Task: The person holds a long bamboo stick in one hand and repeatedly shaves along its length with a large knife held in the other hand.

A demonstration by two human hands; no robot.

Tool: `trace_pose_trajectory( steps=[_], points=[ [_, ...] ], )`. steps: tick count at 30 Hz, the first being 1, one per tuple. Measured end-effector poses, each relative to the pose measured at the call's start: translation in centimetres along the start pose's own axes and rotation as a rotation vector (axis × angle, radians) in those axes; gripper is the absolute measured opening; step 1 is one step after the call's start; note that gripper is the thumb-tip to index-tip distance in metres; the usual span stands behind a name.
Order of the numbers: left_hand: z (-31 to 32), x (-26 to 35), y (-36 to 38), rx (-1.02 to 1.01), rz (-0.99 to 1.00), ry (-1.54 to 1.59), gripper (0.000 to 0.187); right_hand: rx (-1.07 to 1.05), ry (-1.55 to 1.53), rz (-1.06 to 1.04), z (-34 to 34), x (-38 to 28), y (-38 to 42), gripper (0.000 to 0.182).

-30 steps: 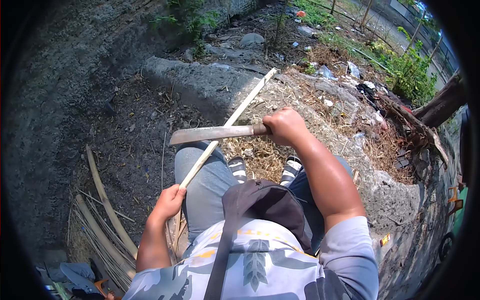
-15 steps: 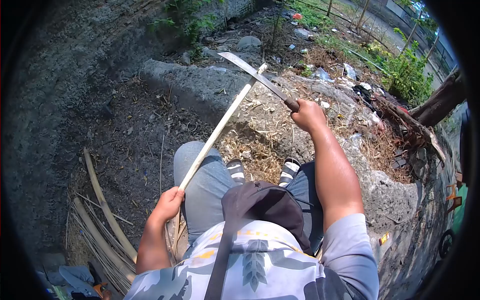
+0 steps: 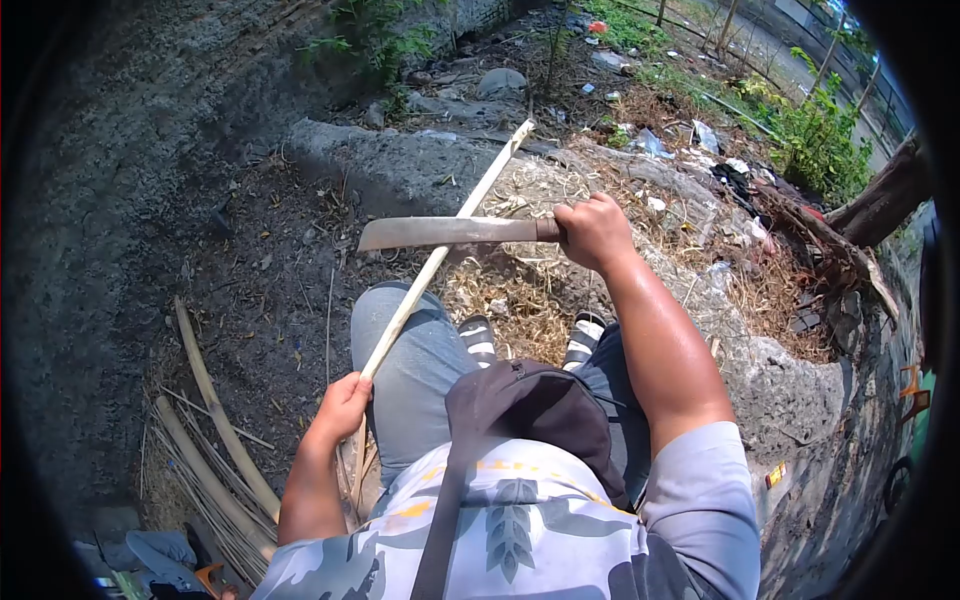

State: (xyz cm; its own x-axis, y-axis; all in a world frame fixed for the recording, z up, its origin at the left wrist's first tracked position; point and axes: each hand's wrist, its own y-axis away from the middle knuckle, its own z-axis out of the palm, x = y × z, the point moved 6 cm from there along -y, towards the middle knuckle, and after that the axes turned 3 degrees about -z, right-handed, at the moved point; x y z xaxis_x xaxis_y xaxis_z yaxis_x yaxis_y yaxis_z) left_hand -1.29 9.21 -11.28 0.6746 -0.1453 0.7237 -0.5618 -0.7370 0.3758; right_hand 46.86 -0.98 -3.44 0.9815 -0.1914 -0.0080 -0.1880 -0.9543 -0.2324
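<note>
In the head view, the stick (image 3: 428,277) slants across the person's left thigh (image 3: 412,405), its near end in the left hand (image 3: 343,405) and its far end up in the air past the knees. It looks light and stiff, perhaps a little springy along its thin length; the pale face is probably smooth, and the edges could be sharp or splintery. The near end, well apart from the knife (image 3: 495,231), seems the sound place to hold it, with the thigh as a prop.

The knife looks the heavier of the two, with its weight out in the blade, so the handle (image 3: 548,230) is the only good hold. The blade lies crosswise over the stick; whether they touch, I cannot tell.

The left fingers are clamped on the stick, thumb along the top, the hand low beside the thigh with the elbow bent. The right hand (image 3: 595,232) is closed round the handle, knuckles up, its arm reaching forward over the right knee. Shavings (image 3: 520,312) lie between the sandals (image 3: 478,342).
</note>
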Motion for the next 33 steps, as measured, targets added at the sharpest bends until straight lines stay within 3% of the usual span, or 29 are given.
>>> trace_pose_trajectory(
  steps=[2,3,6,10,11,12,14,16,18,20,21,24,25,26,27,28,29,33],
  points=[
    [0.2,0.9,0.3,0.047,0.041,-0.006,0.041,-0.038,-0.114,0.502,1.6,4.8,0.7,0.016],
    [0.1,1.9,0.0,0.045,0.03,-0.105,0.04,-0.105,-0.204,0.65,1.4,5.5,1.3,0.021],
    [-0.5,2.5,0.0,0.016,-0.026,-0.121,0.039,-0.183,-0.191,0.668,0.8,4.5,1.4,0.026],
    [-0.2,1.4,-0.1,-0.004,-0.021,-0.028,0.038,-0.1,-0.659,0.569,3.6,5.3,1.1,0.029],
    [-0.1,1.3,0.0,-0.016,-0.006,0.001,0.038,-0.181,-1.012,0.606,4.9,5.2,1.3,0.032],
    [0.1,1.4,0.0,-0.022,0.011,0.035,0.038,-0.193,-1.006,0.587,5.1,5.0,1.4,0.03],
    [0.3,1.3,-0.4,-0.026,0.034,0.059,0.038,-0.208,-0.987,0.536,5.1,4.4,1.2,0.028],
    [0.2,0.7,-0.7,-0.037,0.035,0.026,0.037,-0.222,-0.619,0.379,3.3,2.8,0.8,0.029],
    [0.0,0.9,-0.7,-0.033,0.02,0.014,0.039,-0.106,-0.371,0.12,2.0,0.4,0.7,0.024],
    [-0.1,0.6,-0.6,-0.035,0.0,0.014,0.04,-0.205,-0.192,-0.029,0.1,-3.0,0.2,0.018],
    [0.0,0.2,-0.7,-0.036,-0.009,0.021,0.04,-0.069,-0.144,-0.189,-0.4,-4.4,0.3,0.012],
    [-0.2,-0.3,-0.8,-0.013,0.015,0.026,0.04,0.081,-0.028,-0.245,-1.0,-4.5,0.1,0.012],
    [-0.1,-0.4,-0.4,-0.006,0.026,0.026,0.04,0.164,0.01,-0.179,-0.1,-2.1,0.1,0.012],
    [0.0,-0.3,-0.1,-0.004,0.019,0.0,0.04,0.105,0.004,0.008,0.6,0.9,0.0,0.01],
    [-0.1,0.2,0.1,0.003,0.021,-0.023,0.04,0.009,-0.051,0.28,0.6,3.8,0.6,0.011],
    [-0.2,0.9,0.1,0.015,0.026,-0.043,0.04,-0.098,-0.255,0.69,1.0,6.6,1.4,0.021],
    [-0.5,1.7,-0.1,0.0,0.01,-0.055,0.04,-0.189,-0.237,0.722,1.4,7.2,2.0,0.028],
    [-0.4,2.4,-0.6,-0.052,0.001,-0.039,0.039,-0.14,-0.222,0.685,0.7,5.8,2.0,0.025]
  ],
)
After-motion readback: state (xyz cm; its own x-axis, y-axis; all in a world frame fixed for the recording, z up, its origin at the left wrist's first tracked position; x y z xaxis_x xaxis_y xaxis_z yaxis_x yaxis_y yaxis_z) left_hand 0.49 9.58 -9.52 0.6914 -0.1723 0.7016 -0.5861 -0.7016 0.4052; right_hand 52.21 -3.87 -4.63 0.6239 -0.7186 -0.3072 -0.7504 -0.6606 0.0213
